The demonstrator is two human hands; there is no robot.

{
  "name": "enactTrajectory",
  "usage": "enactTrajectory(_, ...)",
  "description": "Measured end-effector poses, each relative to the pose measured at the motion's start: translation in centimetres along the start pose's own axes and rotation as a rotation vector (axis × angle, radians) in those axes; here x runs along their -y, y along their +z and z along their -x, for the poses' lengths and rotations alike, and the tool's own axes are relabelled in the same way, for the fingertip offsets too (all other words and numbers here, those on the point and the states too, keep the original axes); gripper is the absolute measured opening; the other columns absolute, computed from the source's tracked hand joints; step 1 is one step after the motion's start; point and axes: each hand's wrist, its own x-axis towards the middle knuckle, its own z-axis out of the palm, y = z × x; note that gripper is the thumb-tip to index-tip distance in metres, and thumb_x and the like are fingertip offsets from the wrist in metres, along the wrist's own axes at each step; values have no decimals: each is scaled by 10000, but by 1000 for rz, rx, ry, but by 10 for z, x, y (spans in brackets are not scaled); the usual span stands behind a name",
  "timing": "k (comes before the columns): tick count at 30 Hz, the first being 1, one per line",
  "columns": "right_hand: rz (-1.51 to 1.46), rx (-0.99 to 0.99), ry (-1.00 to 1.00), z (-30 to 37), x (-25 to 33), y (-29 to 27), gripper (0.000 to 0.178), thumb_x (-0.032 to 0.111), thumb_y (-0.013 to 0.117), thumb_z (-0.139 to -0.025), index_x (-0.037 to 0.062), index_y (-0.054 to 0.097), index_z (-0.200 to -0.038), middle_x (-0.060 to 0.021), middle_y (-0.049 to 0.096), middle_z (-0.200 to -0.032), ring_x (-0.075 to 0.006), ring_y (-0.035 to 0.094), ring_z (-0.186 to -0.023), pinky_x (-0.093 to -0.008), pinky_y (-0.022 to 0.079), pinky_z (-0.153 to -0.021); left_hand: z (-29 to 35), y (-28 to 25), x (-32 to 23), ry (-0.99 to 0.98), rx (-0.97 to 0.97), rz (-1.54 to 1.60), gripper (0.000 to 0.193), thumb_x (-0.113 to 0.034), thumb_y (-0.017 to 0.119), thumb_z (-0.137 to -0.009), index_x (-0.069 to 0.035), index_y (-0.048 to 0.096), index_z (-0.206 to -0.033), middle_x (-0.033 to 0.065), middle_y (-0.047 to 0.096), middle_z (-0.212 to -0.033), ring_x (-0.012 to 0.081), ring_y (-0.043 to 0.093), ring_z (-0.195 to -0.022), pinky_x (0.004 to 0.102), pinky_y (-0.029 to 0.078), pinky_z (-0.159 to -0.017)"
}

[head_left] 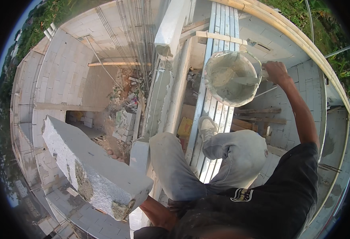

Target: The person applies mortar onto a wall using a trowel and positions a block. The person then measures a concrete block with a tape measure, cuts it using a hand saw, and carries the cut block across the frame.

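1. Here, the right hand (276,71) grips a trowel (244,79) inside the mortar bucket (233,77) standing on the scaffold plank (219,36).
2. The left hand (159,215) closes under a large white block (91,167), propped beside the knee.

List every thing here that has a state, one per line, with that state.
Large grey block: lifted at a tilt, mortar patches on its side and end.
Left hand: under the block's near end, grip mostly hidden.
Bucket: upright on the scaffold plank, partly filled with wet grey mortar.
Trowel: blade down in the mortar.
Right hand: closed on the trowel at the bucket's rim.
Block wall: unfinished, top course open.
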Motion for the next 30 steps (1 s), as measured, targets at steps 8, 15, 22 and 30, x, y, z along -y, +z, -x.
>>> enactTrajectory(8,-21,38,-163,-9,50,44,304,26,623,-804,129,665,-1086,-96,679,-992,-309,676,-928,-445,536,-771,-67,76,-108,660,-572,-666,743,-513,480,-951,-29,276,-1478,190,444,-1404,343,545,-1192,447,496,-980)
enactTrajectory(15,-121,-157,-172,-3,61,59,350,-11,597,-813,128,650,-1129,-112,613,-1044,-323,667,-941,-442,555,-753,-137,135,-173,480,-401,-940,803,-390,638,-903,10,249,-1480,249,456,-1347,322,577,-1139,384,554,-881)
enactTrajectory(22,-116,-189,-138,12,58,80,321,18,614,-812,133,655,-1108,-107,608,-1057,-310,648,-965,-432,558,-740,-202,143,-135,528,-437,-1664,1006,-351,778,-791,13,189,-1521,288,386,-1446,359,537,-1212,447,449,-1011)
enactTrajectory(30,-118,-208,-109,28,59,93,283,31,642,-788,126,656,-1054,-94,603,-1031,-308,639,-987,-415,559,-722,-236,106,-80,656,-364,-1893,753,-253,691,-852,3,330,-1461,268,546,-1279,356,634,-984,485,484,-851)
